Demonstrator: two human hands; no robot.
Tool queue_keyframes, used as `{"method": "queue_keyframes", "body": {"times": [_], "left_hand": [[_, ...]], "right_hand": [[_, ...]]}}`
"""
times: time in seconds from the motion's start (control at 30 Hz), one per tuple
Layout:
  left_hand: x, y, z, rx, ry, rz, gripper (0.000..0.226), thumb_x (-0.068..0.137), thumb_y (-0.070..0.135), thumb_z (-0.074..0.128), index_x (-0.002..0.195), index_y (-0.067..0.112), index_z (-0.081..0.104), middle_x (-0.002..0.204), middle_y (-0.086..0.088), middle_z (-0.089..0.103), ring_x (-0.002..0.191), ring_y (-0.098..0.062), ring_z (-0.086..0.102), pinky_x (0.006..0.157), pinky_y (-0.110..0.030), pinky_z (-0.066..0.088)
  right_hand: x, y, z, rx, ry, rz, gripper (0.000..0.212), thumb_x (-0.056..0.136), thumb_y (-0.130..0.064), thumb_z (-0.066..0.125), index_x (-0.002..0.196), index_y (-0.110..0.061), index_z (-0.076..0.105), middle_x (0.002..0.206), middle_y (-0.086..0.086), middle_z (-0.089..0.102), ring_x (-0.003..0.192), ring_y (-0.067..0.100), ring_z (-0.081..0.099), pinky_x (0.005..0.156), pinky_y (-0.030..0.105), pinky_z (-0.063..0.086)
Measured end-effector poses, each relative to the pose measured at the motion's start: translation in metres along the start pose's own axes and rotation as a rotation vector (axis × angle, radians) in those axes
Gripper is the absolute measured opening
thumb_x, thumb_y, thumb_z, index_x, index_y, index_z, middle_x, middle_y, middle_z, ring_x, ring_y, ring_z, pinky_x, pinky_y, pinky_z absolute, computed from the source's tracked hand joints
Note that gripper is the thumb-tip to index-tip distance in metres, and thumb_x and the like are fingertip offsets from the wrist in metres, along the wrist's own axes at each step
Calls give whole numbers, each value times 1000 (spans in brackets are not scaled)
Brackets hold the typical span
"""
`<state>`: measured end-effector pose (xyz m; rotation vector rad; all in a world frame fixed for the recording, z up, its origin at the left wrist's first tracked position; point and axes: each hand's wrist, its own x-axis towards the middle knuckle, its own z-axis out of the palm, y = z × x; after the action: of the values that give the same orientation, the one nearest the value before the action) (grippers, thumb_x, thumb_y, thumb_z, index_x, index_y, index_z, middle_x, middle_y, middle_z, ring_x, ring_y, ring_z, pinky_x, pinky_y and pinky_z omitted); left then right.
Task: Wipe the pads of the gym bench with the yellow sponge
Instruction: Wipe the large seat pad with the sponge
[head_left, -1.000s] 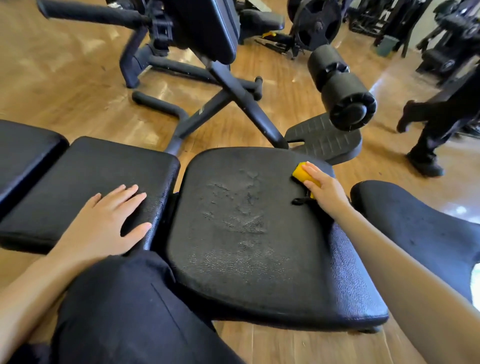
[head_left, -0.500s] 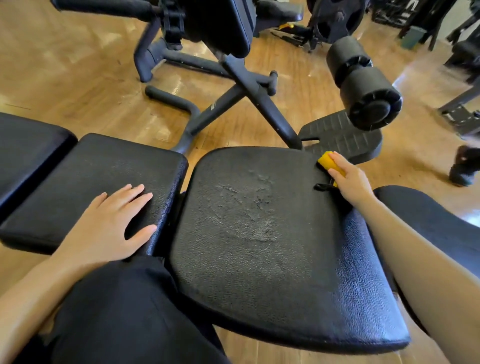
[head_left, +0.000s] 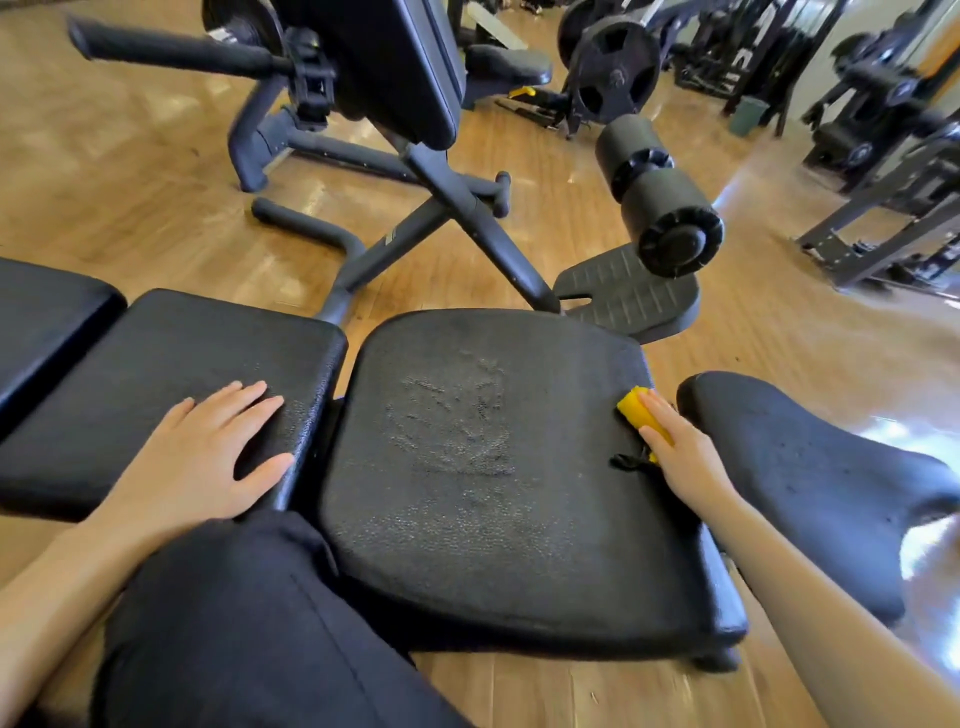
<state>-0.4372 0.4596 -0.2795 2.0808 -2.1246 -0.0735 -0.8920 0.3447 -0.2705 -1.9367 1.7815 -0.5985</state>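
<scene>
Black textured vinyl is covering every pad of the gym bench, and a person is leaning over it with both bare arms reaching down. On the middle pad (head_left: 498, 467), the widest one, a dull scuffed patch is showing near the centre. At that pad's right edge the yellow sponge (head_left: 640, 415) is lying pressed under the right hand (head_left: 685, 457), whose fingers are lying fairly straight along its top; whether the thumb is curling under it I cannot tell. A short black strap (head_left: 631, 461) is trailing from the sponge onto the vinyl just beside the wrist. The left hand (head_left: 202, 457) is resting flat on the neighbouring left pad (head_left: 130, 374), fingers spread and relaxed, gripping nothing. Another rounded pad (head_left: 810, 467) is sitting just beyond the right forearm. Behind the bench, a foam roller (head_left: 657, 195) is jutting out above the wooden floor (head_left: 130, 197).
</scene>
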Motion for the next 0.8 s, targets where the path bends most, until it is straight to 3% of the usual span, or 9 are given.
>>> {"method": "queue_keyframes", "body": {"times": [0.3, 0.5, 0.67, 0.8], "left_hand": [[-1, 3, -3, -41, 39, -12, 92, 68, 67, 23, 131, 7, 51, 142, -12, 43, 135, -30, 35, 105, -53, 26], [-3, 4, -6, -92, -1, -19, 63, 86, 42, 56, 139, 12, 40, 151, -6, 29, 141, -23, 20, 112, -47, 14], [-5, 8, -11, -86, -37, -27, 64, 90, 44, 49, 143, 15, 31, 154, -3, 21, 143, -19, 13, 113, -42, 10], [-6, 11, -15, -81, -49, -31, 64, 90, 44, 48, 143, 13, 30, 154, -5, 20, 143, -21, 13, 113, -44, 11]], "right_hand": [[-102, -1, -17, -1, -31, 42, 44, 93, -20, 48, 136, -29, 40, 138, -19, 33, 127, 1, 32, 106, 16, 18], [-138, -5, -16, 3, 5, 74, 42, 92, -21, 50, 134, -26, 44, 137, -18, 37, 128, 1, 34, 107, 17, 19], [-163, -14, 1, -53, 224, 92, 37, 92, -12, 49, 128, -19, 53, 134, -14, 43, 127, 10, 42, 103, 18, 24], [-170, -36, 21, -89, 380, 175, 32, 93, -9, 45, 121, -16, 59, 133, 1, 53, 126, 21, 45, 102, 32, 34]]}}
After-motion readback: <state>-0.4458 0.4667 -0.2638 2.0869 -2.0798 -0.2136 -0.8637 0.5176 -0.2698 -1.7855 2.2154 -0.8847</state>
